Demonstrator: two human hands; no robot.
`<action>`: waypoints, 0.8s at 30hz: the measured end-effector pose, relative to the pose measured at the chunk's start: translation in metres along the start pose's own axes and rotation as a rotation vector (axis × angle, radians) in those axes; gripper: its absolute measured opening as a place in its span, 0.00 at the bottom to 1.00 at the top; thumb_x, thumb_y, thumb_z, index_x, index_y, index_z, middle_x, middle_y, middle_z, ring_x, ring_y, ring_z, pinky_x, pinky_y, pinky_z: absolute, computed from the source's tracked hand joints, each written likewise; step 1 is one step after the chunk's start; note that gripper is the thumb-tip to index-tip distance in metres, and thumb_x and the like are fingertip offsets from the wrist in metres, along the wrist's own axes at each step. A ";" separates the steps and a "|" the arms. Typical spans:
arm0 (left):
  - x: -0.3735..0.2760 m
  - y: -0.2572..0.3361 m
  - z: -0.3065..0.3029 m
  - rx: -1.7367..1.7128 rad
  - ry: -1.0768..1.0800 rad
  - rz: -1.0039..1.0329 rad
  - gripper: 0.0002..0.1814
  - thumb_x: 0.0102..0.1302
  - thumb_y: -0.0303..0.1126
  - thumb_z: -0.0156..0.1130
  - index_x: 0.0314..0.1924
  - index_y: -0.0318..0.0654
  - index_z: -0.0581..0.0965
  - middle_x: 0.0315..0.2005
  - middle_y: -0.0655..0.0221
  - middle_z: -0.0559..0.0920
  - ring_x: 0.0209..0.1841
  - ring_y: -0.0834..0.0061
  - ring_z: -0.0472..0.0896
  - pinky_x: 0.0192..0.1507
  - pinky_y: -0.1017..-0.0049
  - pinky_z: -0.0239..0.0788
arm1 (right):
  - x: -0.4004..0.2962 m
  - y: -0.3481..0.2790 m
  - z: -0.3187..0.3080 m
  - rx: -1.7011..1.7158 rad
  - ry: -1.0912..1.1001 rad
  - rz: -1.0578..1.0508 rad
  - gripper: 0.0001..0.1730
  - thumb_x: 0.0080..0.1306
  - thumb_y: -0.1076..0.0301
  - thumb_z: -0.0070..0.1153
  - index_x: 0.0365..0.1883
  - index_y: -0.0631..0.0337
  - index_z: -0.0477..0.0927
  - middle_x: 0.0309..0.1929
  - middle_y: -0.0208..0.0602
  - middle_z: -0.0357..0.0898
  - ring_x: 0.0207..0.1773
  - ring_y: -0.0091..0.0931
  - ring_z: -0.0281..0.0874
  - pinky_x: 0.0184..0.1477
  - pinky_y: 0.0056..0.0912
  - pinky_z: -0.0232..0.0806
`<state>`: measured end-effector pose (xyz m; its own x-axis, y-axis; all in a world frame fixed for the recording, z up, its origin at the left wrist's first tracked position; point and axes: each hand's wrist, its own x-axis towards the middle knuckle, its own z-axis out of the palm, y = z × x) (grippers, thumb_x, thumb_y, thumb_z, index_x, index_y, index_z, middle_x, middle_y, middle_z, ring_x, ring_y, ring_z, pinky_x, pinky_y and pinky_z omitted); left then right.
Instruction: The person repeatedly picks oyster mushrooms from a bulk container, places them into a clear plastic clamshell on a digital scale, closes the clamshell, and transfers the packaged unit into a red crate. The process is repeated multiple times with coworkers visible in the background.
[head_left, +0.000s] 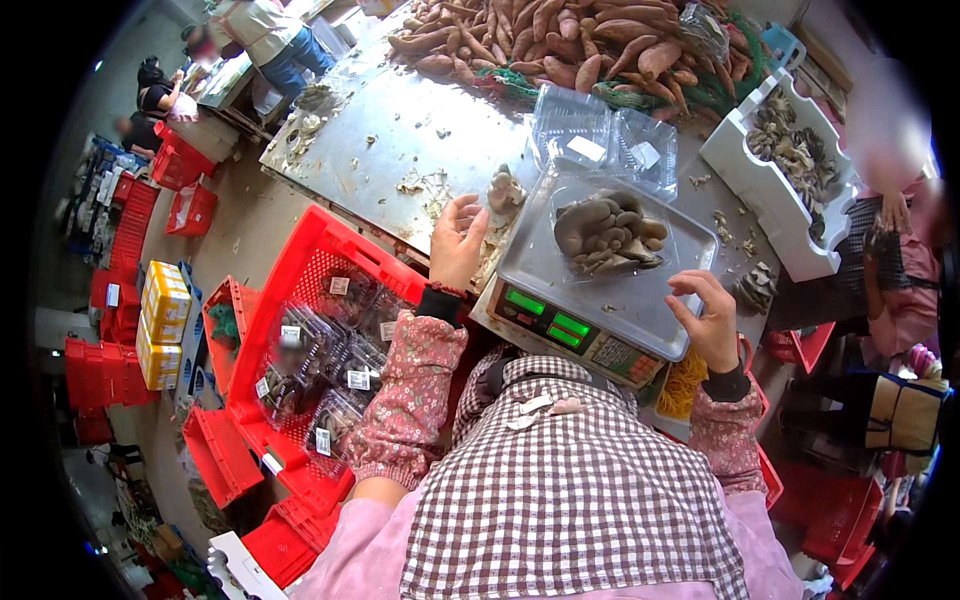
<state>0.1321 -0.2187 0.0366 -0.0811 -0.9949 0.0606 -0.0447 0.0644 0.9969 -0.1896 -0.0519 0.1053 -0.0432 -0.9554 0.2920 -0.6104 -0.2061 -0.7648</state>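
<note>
A clump of oyster mushrooms (611, 231) lies in a clear plastic tray on the metal pan of a digital scale (480, 259), whose green displays are lit. My left hand (459, 238) is raised at the scale's left edge, fingers apart, holding nothing, just below a small mushroom clump (505, 189) on the metal table. Over the pan's right edge, my right hand (705, 315) is half curled with thumb and fingers apart and nothing in it. Clear plastic clamshell boxes (574, 124) rest behind the scale. A darker mushroom clump (754, 286) lies to the right of the pan.
Sweet potatoes (559, 37) are heaped at the back of the metal table (420, 127). A white foam box (772, 187) of mushrooms stands at right, near a co-worker (892, 277). At left, a red crate (247, 360) holds packed clamshells. Yellow strands lie below the scale's right corner.
</note>
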 end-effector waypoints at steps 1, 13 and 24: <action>0.004 -0.001 0.001 0.022 -0.009 0.000 0.19 0.69 0.35 0.59 0.55 0.33 0.72 0.43 0.66 0.79 0.44 0.79 0.78 0.43 0.79 0.72 | 0.000 0.002 0.000 0.015 -0.038 -0.021 0.12 0.56 0.78 0.65 0.39 0.66 0.80 0.39 0.37 0.80 0.40 0.28 0.80 0.44 0.28 0.72; 0.097 -0.028 0.067 -0.445 -0.187 -0.619 0.41 0.72 0.56 0.48 0.71 0.33 0.50 0.67 0.53 0.62 0.69 0.62 0.61 0.65 0.60 0.60 | 0.029 0.031 0.069 0.411 -0.313 0.217 0.11 0.65 0.66 0.60 0.38 0.66 0.81 0.27 0.33 0.81 0.29 0.18 0.76 0.34 0.23 0.69; 0.081 0.028 0.075 -0.172 -0.300 -0.009 0.25 0.64 0.28 0.64 0.61 0.38 0.70 0.49 0.66 0.76 0.49 0.81 0.74 0.44 0.83 0.69 | 0.032 0.027 0.028 0.334 -0.361 0.153 0.12 0.64 0.67 0.60 0.42 0.64 0.82 0.37 0.37 0.84 0.37 0.25 0.81 0.44 0.27 0.72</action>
<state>0.0498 -0.2914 0.0656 -0.3717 -0.9264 0.0597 0.1200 0.0158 0.9927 -0.1854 -0.0938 0.0779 0.1995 -0.9799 -0.0096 -0.3303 -0.0580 -0.9421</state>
